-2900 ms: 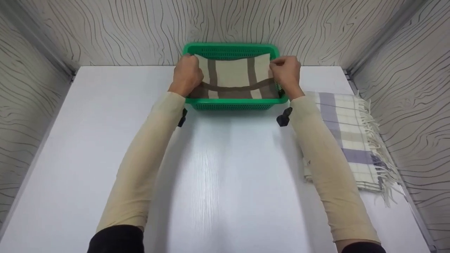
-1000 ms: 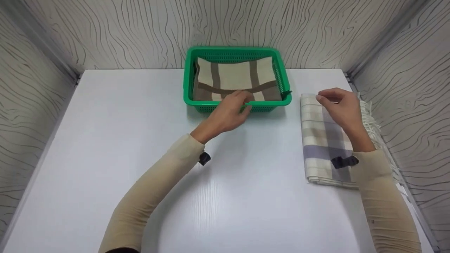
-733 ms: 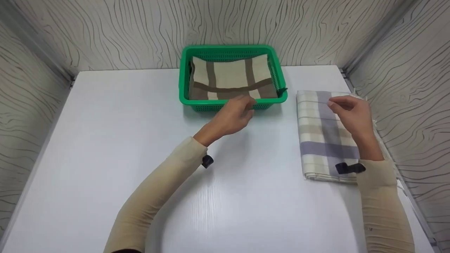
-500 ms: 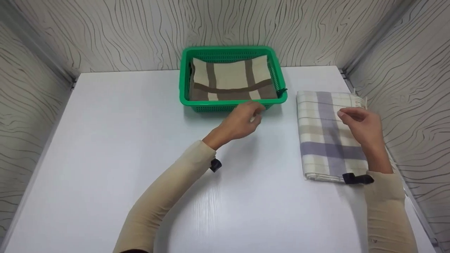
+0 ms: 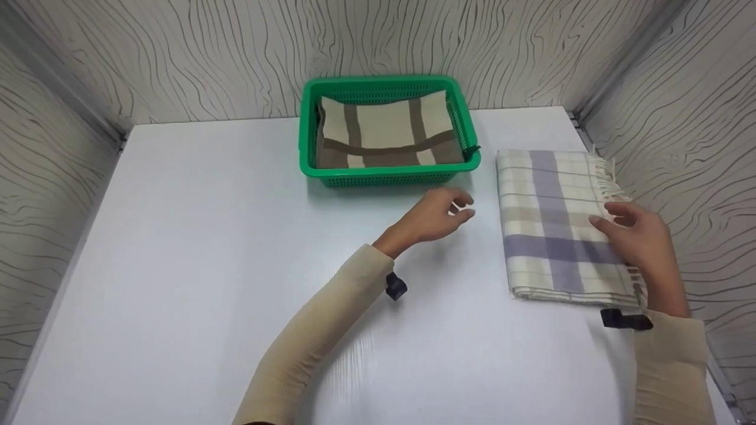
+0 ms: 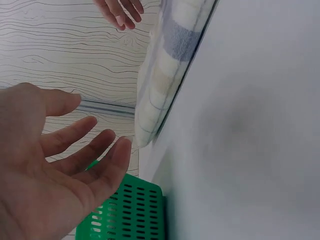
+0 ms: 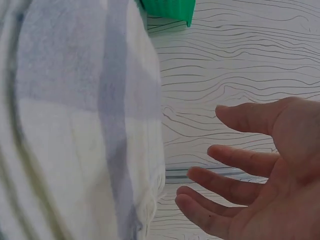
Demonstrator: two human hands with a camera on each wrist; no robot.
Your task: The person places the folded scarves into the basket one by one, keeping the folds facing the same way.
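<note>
A folded cream scarf with purple and beige checks (image 5: pixel 558 227) (image 6: pixel 162 60) (image 7: pixel 75 125) lies on the white table (image 5: pixel 236 265) at the right. My right hand (image 5: pixel 635 236) (image 7: pixel 250 170) hovers over its right edge, fingers spread and holding nothing. My left hand (image 5: pixel 446 212) (image 6: pixel 65 155) hangs open above the table between the scarf and a green basket (image 5: pixel 387 174) (image 6: pixel 127 210). The basket holds a folded beige scarf with brown stripes (image 5: pixel 387 133).
The table is boxed in by patterned walls (image 5: pixel 378 47) at the back and on both sides. The basket stands against the back wall. The scarf's fringe (image 5: pixel 608 177) lies along the right wall.
Both hands let go of the brown-striped scarf in the basket and drew back. The right hand moved down over the checked scarf; the left hand slid right, toward it.
</note>
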